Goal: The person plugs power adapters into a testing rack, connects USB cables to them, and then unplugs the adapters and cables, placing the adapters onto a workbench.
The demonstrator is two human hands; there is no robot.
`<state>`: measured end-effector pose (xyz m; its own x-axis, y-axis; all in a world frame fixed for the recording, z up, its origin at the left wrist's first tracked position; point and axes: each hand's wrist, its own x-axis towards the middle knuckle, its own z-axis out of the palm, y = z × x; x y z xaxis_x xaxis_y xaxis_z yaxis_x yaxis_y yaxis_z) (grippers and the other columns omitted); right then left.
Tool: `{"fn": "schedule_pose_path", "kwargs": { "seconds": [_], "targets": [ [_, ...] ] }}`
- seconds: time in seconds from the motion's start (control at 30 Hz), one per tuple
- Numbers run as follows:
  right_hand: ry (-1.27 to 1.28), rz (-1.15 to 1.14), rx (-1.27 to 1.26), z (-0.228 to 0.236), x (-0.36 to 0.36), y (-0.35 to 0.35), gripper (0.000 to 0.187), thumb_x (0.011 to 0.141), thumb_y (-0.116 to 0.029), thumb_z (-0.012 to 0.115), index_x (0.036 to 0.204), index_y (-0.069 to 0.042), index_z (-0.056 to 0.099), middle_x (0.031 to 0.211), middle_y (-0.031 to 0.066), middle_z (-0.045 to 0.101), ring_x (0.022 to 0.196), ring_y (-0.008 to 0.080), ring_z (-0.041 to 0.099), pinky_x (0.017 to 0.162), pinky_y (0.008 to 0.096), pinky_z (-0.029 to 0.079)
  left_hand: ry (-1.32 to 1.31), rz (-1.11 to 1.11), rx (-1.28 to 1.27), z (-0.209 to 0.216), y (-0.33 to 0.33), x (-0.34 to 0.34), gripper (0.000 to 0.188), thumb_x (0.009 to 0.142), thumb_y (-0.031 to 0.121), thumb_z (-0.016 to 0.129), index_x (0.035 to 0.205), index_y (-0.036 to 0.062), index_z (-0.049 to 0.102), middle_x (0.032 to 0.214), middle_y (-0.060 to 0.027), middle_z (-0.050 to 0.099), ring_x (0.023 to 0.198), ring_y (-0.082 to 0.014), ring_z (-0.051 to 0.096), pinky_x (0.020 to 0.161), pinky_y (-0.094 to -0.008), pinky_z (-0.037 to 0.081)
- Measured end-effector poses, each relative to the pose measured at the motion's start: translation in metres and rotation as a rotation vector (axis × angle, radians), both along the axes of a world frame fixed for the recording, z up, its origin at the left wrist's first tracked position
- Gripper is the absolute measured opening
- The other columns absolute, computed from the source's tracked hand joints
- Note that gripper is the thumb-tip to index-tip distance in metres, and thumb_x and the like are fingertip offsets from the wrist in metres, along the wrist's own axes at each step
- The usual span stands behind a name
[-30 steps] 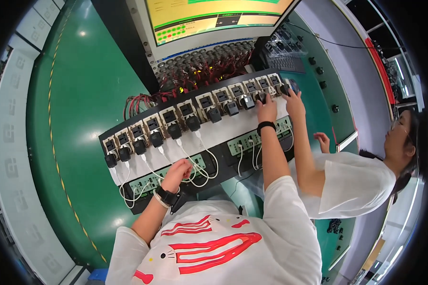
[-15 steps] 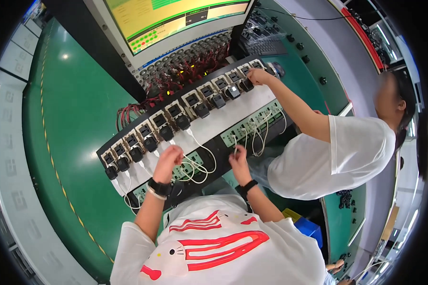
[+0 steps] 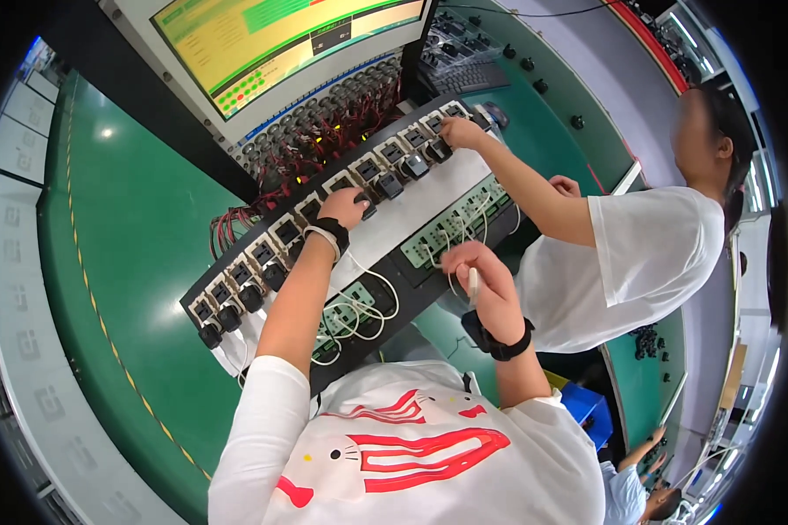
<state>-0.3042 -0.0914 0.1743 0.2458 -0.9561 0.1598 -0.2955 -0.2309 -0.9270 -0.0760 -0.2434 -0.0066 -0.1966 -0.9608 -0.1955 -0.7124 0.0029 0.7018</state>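
My left hand (image 3: 343,208) reaches over the sloped bench to the row of sockets, its fingers closed on a black power adapter (image 3: 369,209) that is partly hidden by them. Nearer to me, my right hand (image 3: 486,273) is raised in front of a green port board (image 3: 421,249). A white cable plug (image 3: 474,282) sticks out of its curled, slightly blurred fingers. More black adapters (image 3: 387,185) sit in the sockets on both sides of my left hand. White cables (image 3: 385,282) loop by a second green board (image 3: 355,303) under my left forearm.
A co-worker's hand (image 3: 460,134) touches an adapter at the right end of the row. Behind the sockets are red wires (image 3: 341,145) and a monitor (image 3: 298,44). A keyboard (image 3: 468,77) lies at the back right. Blue bin (image 3: 589,411) stands by my right side.
My left hand has gone forward and right from the near cables to an adapter in the row. My right hand has moved right and up, now with a white plug showing in it.
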Motion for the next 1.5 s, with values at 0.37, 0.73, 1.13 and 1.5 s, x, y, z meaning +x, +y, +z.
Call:
{"fn": "schedule_pose_path", "kwargs": {
  "seconds": [0.37,0.73,1.13,1.5],
  "targets": [
    [-0.099,-0.266,0.509,-0.218,0.064,-0.081,0.026,0.096,-0.032,0.045,0.09,-0.009,0.055,0.067,-0.0025,0.044,0.05,0.0072,0.035,0.043,0.0239,0.028,-0.008,0.066,0.104,0.01,-0.003,-0.007,0.039,0.081,0.024,0.063,0.115,0.0058,0.061,0.113,-0.02,0.06,0.106,-0.0352,0.056,0.092,-0.0404,0.043],
    [0.013,-0.264,0.403,-0.224,0.089,-0.084,0.025,0.094,-0.024,0.045,0.087,-0.001,0.048,0.077,0.0227,0.056,0.077,0.0427,0.053,0.068,0.0437,0.042,-0.044,0.045,0.06,0.009,-0.003,-0.006,0.038,0.081,0.023,0.064,0.116,0.0071,0.061,0.11,-0.0208,0.061,0.104,-0.036,0.056,0.09,-0.0409,0.044],
    [0.028,-0.332,0.465,-0.236,0.096,-0.098,0.026,0.094,-0.024,0.047,0.082,-0.001,0.05,0.07,0.0093,0.053,0.064,0.0213,0.05,0.062,0.0346,0.041,-0.012,0.026,0.092,0.007,-0.006,-0.005,0.036,0.08,0.023,0.065,0.113,0.0094,0.063,0.103,-0.0213,0.062,0.098,-0.0368,0.058,0.086,-0.0407,0.046],
    [0.411,-0.702,-0.063,-0.176,0.003,-0.043,0.03,0.082,-0.013,0.057,0.107,0.001,0.048,0.104,0.0211,0.051,0.099,0.0366,0.048,0.086,0.0439,0.038,-0.06,0.045,0.102,0.012,-0.003,-0.005,0.037,0.082,0.025,0.063,0.116,0.0093,0.062,0.111,-0.0189,0.061,0.104,-0.0358,0.057,0.09,-0.0415,0.045]
  ]
}}
